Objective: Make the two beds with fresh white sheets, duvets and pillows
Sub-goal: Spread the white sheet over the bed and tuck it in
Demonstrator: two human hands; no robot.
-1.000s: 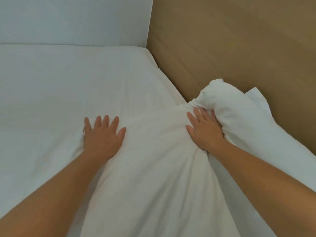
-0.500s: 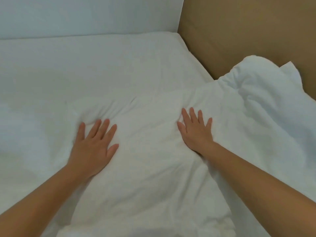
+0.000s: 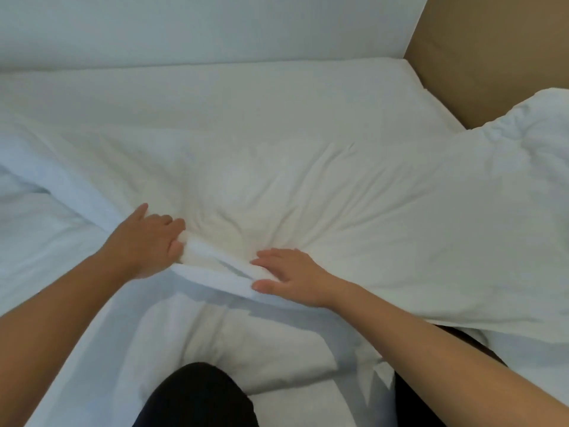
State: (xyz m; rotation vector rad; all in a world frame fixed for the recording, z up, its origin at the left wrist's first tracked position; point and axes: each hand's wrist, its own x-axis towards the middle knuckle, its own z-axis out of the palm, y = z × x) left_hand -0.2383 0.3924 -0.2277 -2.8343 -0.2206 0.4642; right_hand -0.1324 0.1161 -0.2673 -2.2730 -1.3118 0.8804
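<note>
- You face a white wall (image 3: pixel 184 26) across the top of the frame, with a tan wooden panel (image 3: pixel 492 41) filling the upper right corner.
- The bed's white sheet (image 3: pixel 215 94) runs smooth below the wall, from the left edge to the panel.
- The white duvet (image 3: pixel 338 195) lies creased across the middle of the frame and bunches up against the panel at the right edge.
- Your left hand (image 3: pixel 147 241), left of centre, has its fingers curled round a fold at the duvet's near edge, gripping it.
- Your right hand (image 3: pixel 289 275), just right of centre, lies flat on that same edge, fingers straight and holding nothing.
- The two hands are near each other, with the raised fold between them.
- A puffy white bulk (image 3: pixel 246 349) sits at lower centre; you cannot tell whether it is a pillow or more duvet.
- Your dark-clad knee (image 3: pixel 197 396) rests at the bottom centre.
</note>
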